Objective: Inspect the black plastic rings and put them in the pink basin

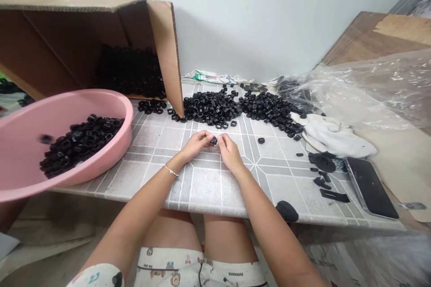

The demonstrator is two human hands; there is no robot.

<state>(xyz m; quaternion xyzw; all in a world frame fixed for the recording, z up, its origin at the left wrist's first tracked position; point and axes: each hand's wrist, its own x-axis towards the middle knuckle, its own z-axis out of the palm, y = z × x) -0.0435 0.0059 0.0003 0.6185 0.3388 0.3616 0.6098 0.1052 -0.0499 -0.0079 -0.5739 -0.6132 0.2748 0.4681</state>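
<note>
Between my fingertips, above the front middle of the table, is a small black plastic part [213, 141]. My left hand [198, 144] pinches it from the left, and a bracelet circles that wrist. From the other side my right hand [229, 151] closes its thumb and fingers on the part's right edge. Fingers cover much of the part, so its exact shape is hidden. Just beyond the hands lies a heap of black plastic rings [212, 107]. A second heap of small black parts [267, 107] adjoins it on the right. One black piece [261, 141] lies alone right of my right hand.
At left, a pink basin [129, 132] holds many black rings; a blurred black piece [46, 138] appears above them. Behind it a cardboard box [164, 54] lies on its side with more rings. White gloves [336, 136], a phone [372, 186] and plastic sheeting [367, 85] occupy the right.
</note>
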